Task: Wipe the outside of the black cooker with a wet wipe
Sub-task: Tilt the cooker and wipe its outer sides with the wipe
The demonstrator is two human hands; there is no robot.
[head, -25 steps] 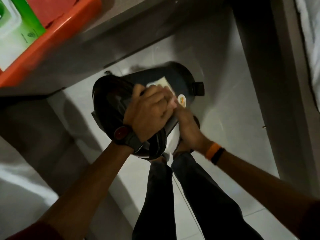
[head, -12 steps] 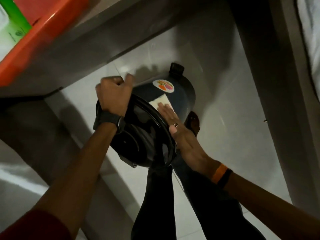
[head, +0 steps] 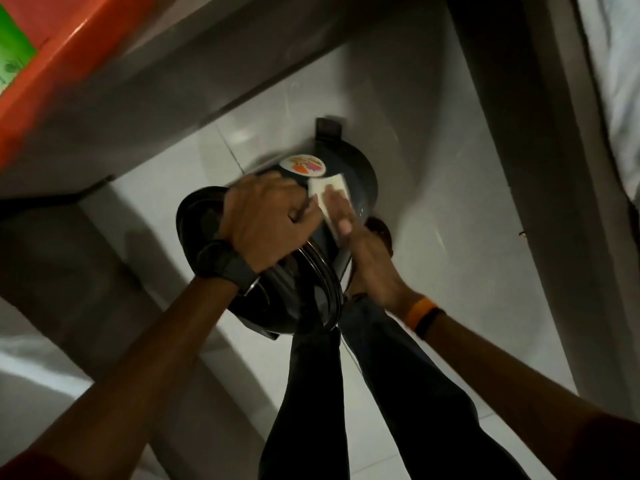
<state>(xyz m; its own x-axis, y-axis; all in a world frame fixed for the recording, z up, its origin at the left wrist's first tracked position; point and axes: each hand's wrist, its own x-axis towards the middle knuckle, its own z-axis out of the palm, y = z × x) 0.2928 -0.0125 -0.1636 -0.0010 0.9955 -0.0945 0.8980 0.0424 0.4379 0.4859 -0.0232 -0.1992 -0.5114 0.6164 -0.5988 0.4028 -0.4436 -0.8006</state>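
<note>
The black cooker (head: 360, 174) is held tilted in the air above the floor, its glass lid (head: 298, 299) facing me and a round coloured sticker (head: 303, 165) on its side. My left hand (head: 266, 226) grips the cooker's upper rim by the lid. A white wet wipe (head: 329, 190) lies flat on the cooker's outer wall, pressed there by the fingers of my right hand (head: 360, 258). A black handle (head: 327, 128) sticks out at the cooker's far end.
An orange tray (head: 52, 74) with a green pack (head: 14, 60) sits on a grey ledge at top left. Pale floor tiles (head: 433, 271) lie below, with my dark trouser legs (head: 381, 393). A grey wall or frame (head: 540, 202) runs down the right.
My left hand has shifted right along the rim toward the sticker. The cooker has turned slightly, and my right hand has slid the wipe up and right over the wall.
</note>
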